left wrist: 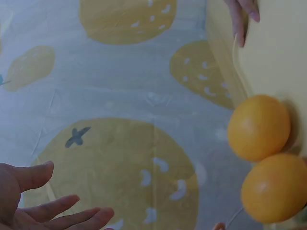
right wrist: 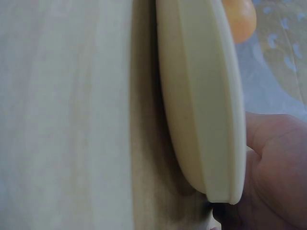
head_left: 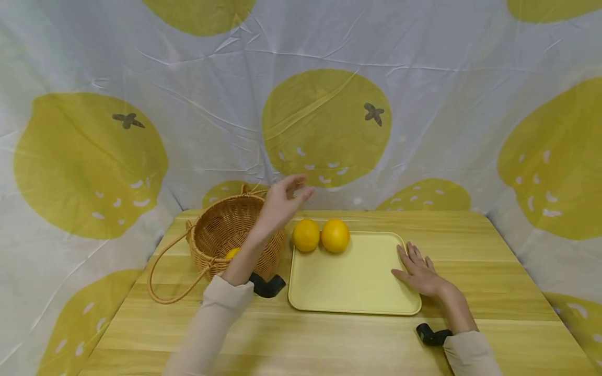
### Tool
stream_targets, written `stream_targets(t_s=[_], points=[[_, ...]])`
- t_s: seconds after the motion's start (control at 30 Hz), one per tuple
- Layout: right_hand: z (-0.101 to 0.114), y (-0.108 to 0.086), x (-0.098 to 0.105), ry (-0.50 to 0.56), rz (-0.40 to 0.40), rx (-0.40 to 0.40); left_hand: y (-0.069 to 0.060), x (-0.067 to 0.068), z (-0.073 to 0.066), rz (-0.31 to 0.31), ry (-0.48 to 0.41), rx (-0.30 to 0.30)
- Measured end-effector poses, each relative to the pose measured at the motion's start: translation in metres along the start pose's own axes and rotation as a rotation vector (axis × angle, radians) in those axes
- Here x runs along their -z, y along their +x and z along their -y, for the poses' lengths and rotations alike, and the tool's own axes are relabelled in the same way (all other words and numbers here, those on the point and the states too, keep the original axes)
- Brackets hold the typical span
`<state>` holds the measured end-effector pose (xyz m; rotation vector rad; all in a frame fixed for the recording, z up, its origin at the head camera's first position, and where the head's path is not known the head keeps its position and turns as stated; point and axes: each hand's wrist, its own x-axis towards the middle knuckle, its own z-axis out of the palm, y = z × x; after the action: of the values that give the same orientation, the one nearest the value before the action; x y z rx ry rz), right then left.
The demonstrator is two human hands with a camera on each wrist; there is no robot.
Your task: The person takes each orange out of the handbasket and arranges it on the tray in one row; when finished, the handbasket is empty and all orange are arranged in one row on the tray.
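Note:
Two oranges, one [head_left: 306,235] at the back left corner of the yellow tray [head_left: 352,282] and one [head_left: 335,236] just right of it, sit side by side. My left hand [head_left: 282,203] is raised above the right rim of the wicker basket [head_left: 202,256], holding nothing, its fingers loosely bent; the left wrist view shows its thumb and fingers apart [left wrist: 53,206]. Part of another orange fruit [head_left: 232,253] shows inside the basket, partly behind my left forearm. My right hand [head_left: 423,274] rests with spread fingers on the tray's right edge.
The basket's handle [head_left: 162,300] hangs out to the left over the wooden table [head_left: 338,339]. Behind the table hangs a pale cloth [head_left: 211,130] printed with large yellow fruit. Black devices are strapped at both wrists.

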<state>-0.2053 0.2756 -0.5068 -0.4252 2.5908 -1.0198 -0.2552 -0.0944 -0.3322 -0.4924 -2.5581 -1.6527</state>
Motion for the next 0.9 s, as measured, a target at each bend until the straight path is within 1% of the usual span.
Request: stream_targets(t_s=[0.1, 0.17, 0.2, 0.3, 0.37, 0.4, 0.5, 0.57, 0.67, 0.73, 0.8, 0.9], points=[[-0.001, 0.0, 0.0, -0.003, -0.002, -0.005, 0.01, 0.032, -0.006, 0.064, 0.031, 0.032], [-0.001, 0.0, 0.0, -0.001, -0.003, -0.009, 0.017, 0.054, -0.004, 0.13, 0.048, 0.052], [-0.001, 0.0, 0.0, -0.002, -0.002, -0.01, 0.02, 0.066, -0.001, 0.178, 0.048, 0.056], [-0.001, 0.001, 0.0, -0.003, -0.001, -0.014, 0.031, 0.1, 0.015, 0.328, 0.028, 0.068], [0.0, 0.001, 0.0, -0.004, 0.0, -0.015, 0.035, 0.121, 0.029, 0.437, -0.005, 0.081], [0.001, 0.001, 0.0, -0.003, 0.0, -0.015, 0.036, 0.13, 0.037, 0.486, -0.008, 0.089], [0.002, 0.001, -0.001, -0.002, 0.003, -0.015, 0.037, 0.153, 0.063, 0.596, -0.024, 0.114], [0.002, 0.001, -0.001, -0.001, 0.003, -0.016, 0.037, 0.164, 0.081, 0.644, -0.039, 0.131], [0.001, 0.001, -0.001, -0.003, 0.003, -0.017, 0.036, 0.173, 0.108, 0.7, -0.035, 0.136], [0.0, 0.001, -0.001, -0.002, 0.002, -0.016, 0.035, 0.175, 0.122, 0.739, -0.018, 0.135], [0.0, 0.001, -0.001, 0.001, 0.003, -0.017, 0.034, 0.174, 0.133, 0.774, 0.004, 0.138], [0.0, 0.0, 0.0, 0.004, 0.002, -0.019, 0.033, 0.17, 0.144, 0.792, 0.027, 0.166]])
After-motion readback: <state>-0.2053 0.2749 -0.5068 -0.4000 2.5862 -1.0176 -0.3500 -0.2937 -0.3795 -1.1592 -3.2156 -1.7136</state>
